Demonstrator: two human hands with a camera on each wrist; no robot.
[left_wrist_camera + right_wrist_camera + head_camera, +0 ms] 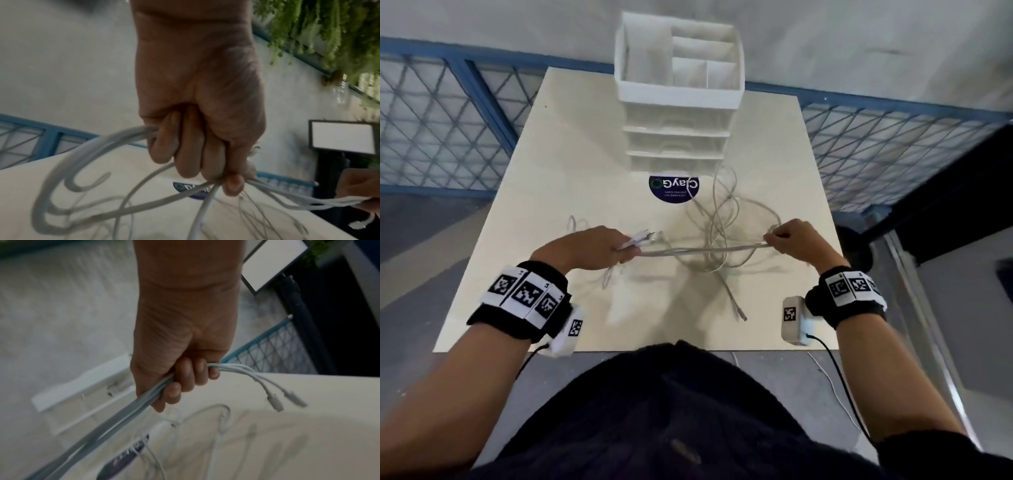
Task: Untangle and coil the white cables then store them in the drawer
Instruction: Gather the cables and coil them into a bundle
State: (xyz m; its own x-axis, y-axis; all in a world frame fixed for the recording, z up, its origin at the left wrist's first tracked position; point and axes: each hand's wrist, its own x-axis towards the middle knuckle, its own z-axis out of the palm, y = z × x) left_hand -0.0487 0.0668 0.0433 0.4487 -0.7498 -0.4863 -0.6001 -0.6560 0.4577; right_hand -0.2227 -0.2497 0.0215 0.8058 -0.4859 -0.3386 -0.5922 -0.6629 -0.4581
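Observation:
Several white cables (705, 251) stretch taut between my two hands above the cream table (592, 164). My left hand (599, 248) grips one end of the bundle in a fist, with plug ends sticking out past the fingers; in the left wrist view the cables (123, 209) loop out of that fist (197, 146). My right hand (791, 241) grips the other end, and two connector ends (285, 399) hang out past its curled fingers (185, 382). More loose cable (722, 212) lies tangled on the table beneath. The white drawer unit (676, 137) stands at the table's far edge, drawers closed.
An open-top white organiser (678, 58) sits on the drawer unit. A dark round sticker (674, 190) lies in front of it. A blue mesh railing (441, 113) runs behind and beside the table. A thin white cable (832, 387) trails on the floor at right.

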